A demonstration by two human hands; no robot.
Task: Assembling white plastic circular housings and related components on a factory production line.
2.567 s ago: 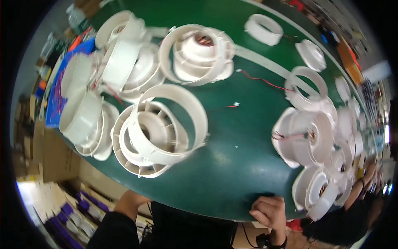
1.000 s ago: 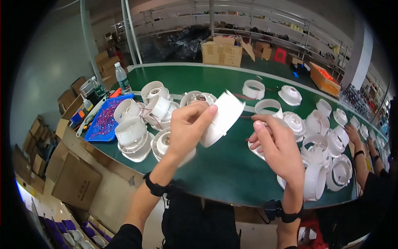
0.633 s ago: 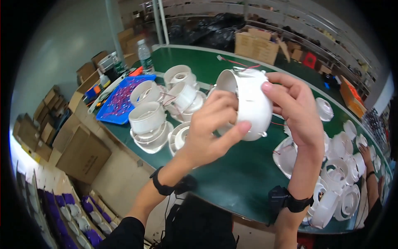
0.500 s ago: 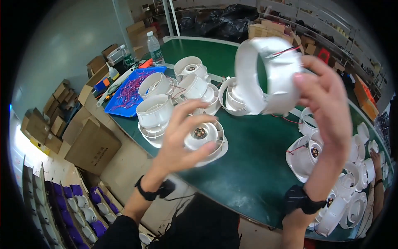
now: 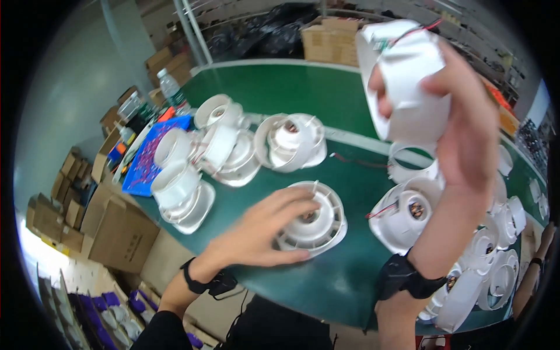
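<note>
High on the right, my right hand (image 5: 466, 111) grips a white plastic ring (image 5: 411, 87), thumb and fingers on its wall. A red and black wire runs over the ring's top, beside a small green part. Lower and to the left, my left hand (image 5: 262, 230) is on a round white fan base (image 5: 326, 224) resting on the table, thumb by its near rim and fingers across its hub. The fingers partly hide the copper-coloured motor at its centre. A white fan housing (image 5: 402, 219) with a red wire lies right of that base, behind my right forearm.
Several white fan housings (image 5: 230, 154) stand at left on the green table (image 5: 274, 87). Beyond them are a blue tray (image 5: 146, 160) of wires and a water bottle (image 5: 172, 90). More white parts (image 5: 499, 274) crowd the right, near another person's arm (image 5: 539, 256). Cardboard boxes (image 5: 119, 230) sit at left.
My right hand has raised the ring and tilted it. My left hand has come down onto the fan base, which now stands farther right of the left cluster. The view has turned.
</note>
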